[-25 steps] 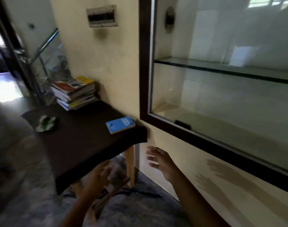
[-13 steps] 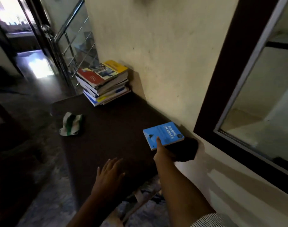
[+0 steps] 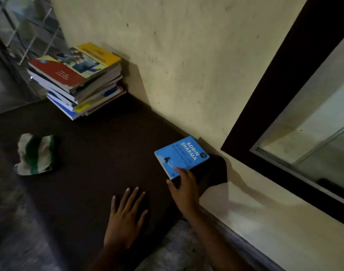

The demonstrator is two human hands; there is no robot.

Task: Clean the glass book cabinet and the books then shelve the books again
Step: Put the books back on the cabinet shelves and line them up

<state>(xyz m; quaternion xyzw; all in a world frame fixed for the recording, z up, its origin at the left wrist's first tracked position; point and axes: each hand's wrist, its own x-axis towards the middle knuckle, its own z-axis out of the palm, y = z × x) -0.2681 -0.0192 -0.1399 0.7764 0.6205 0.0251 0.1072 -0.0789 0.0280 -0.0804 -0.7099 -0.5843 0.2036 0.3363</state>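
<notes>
Dark worktop (image 3: 100, 153) beside a glass cabinet (image 3: 275, 94) cut off at right.
"ROBIN SHARMA" is read on the blue book (image 3: 182, 154) at the worktop's wall-side corner; its smaller title is blurred. Its near corner is touched by the right hand (image 3: 185, 189), fingers nearly straight; the left hand (image 3: 126, 218) is laid flat, fingers spread.

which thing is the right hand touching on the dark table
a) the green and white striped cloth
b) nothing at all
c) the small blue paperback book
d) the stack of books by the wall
c: the right hand has its fingers resting on the near corner of the small blue paperback book.
</notes>
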